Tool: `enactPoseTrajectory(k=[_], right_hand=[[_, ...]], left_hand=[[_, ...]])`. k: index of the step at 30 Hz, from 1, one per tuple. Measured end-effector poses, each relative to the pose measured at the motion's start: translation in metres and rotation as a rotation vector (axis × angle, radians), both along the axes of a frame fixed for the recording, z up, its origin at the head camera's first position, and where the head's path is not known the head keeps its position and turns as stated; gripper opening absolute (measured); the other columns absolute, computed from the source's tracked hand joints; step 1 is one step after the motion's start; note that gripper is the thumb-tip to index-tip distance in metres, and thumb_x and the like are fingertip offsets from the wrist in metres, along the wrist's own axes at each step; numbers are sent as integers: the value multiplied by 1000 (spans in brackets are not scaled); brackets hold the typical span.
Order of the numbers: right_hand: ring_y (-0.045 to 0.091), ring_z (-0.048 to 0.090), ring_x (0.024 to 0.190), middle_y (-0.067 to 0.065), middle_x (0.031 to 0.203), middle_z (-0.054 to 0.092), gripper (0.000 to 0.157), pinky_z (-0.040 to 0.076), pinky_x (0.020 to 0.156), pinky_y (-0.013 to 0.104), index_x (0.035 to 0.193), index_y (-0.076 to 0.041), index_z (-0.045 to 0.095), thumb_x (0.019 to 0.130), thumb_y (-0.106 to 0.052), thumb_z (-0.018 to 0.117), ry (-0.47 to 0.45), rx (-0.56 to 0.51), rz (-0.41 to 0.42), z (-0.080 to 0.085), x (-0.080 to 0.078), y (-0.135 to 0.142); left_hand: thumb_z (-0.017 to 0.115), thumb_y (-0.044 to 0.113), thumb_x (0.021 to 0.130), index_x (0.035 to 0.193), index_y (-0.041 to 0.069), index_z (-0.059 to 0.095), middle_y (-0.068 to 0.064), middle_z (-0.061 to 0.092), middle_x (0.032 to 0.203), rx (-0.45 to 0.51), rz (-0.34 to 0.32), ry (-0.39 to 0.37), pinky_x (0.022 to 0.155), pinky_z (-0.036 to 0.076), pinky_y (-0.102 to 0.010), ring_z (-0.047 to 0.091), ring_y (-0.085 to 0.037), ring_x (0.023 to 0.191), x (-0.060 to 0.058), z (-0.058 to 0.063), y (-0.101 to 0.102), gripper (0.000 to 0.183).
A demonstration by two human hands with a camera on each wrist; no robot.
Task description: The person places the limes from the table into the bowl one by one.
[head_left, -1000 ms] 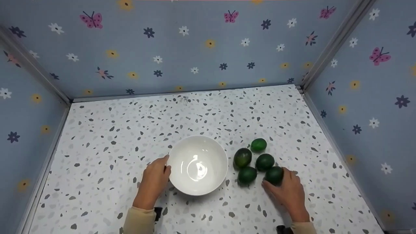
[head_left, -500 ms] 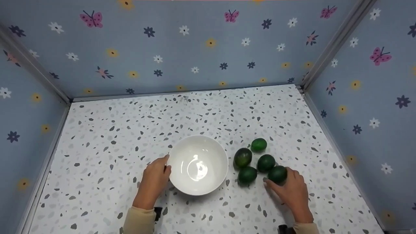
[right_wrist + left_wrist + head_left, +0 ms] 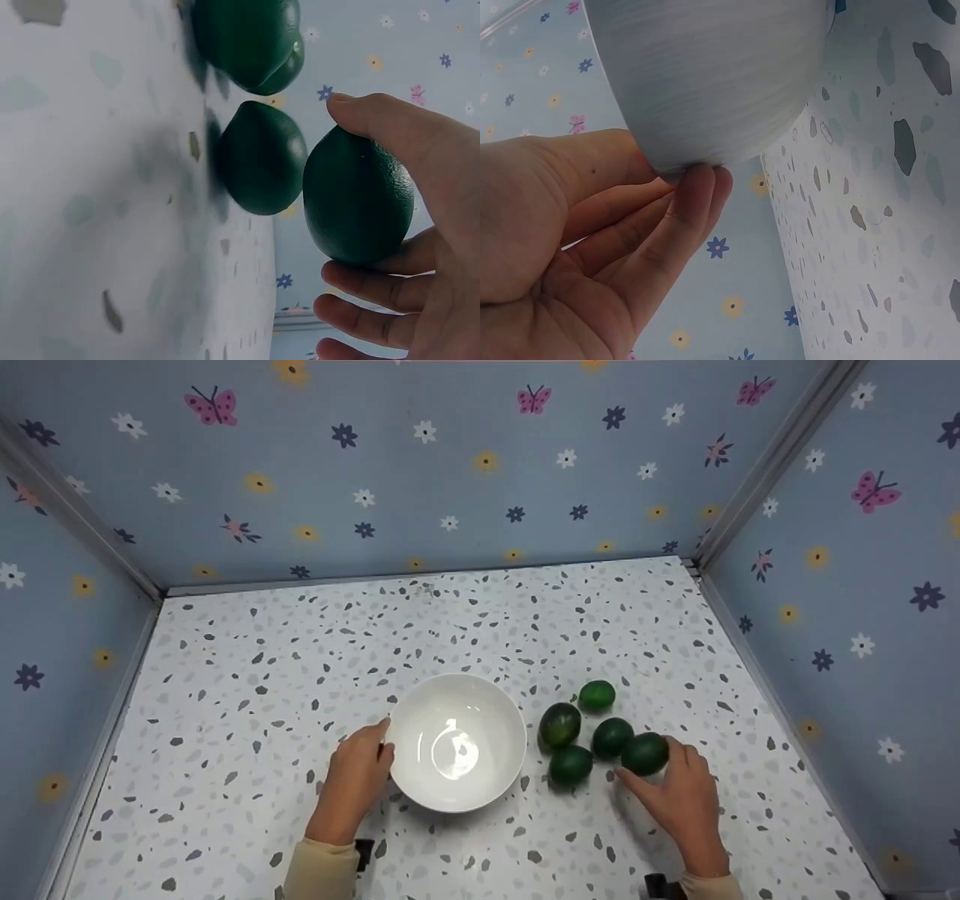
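A white bowl point(image 3: 458, 742) stands on the speckled table, and my left hand point(image 3: 354, 780) pinches its left rim. In the left wrist view, fingertips point(image 3: 697, 184) press the outer wall of the bowl point(image 3: 712, 82), while the thumb reaches the rim. My right hand point(image 3: 681, 795) grips a dark green lime point(image 3: 645, 754) between thumb and fingers. The right wrist view has this lime point(image 3: 358, 196) raised off the table surface, beside another lime point(image 3: 262, 159). Left of it in the head view lie green fruits: a lime point(image 3: 613, 737), another lime point(image 3: 571, 766) and a larger mottled fruit point(image 3: 560, 725).
A smaller bright green lime point(image 3: 597, 696) lies behind the other fruits. Patterned blue panels point(image 3: 450, 472) enclose the white speckled table point(image 3: 300, 660) at the back and both sides. Black wrist straps show at the sleeves.
The right hand has moved a little right, lifting its lime away from the others. The left hand and bowl have stayed in place.
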State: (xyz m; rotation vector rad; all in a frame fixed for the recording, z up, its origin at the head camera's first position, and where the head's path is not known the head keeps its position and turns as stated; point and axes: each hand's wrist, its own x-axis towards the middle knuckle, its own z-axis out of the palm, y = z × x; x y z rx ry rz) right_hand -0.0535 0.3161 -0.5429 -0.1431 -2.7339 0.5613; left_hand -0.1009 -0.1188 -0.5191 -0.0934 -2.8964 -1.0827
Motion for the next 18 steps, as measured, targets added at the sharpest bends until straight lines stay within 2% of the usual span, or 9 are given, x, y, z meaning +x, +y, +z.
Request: enactPoseTrajectory(k=[5,10,18], right_hand=[[37,57,82,21,95,60,83,48,64,51,116,9,62,65,-49,92,62,14,58,4,-10,-10],[35,56,80,20,95,59,84,49,64,48,119,9,61,66,-49,91,86,19,129,11,-22,-23],[35,58,87,20,101,61,86,51,72,49,124,8,60,69,-52,88,108,10,249,23,-44,-53]], left_hand=[[62,0,95,132,-12,57,-26,64,123,5,-2,-12,91,53,-48,64,-37,109,2,1,0,40],[61,0,96,134,-12,56,-26,63,125,14,-1,-35,93,52,-49,62,-38,112,3,2,0,40],[62,-1,94,131,-13,57,-26,64,121,2,-16,26,92,53,-48,63,-38,111,2,0,0,39]])
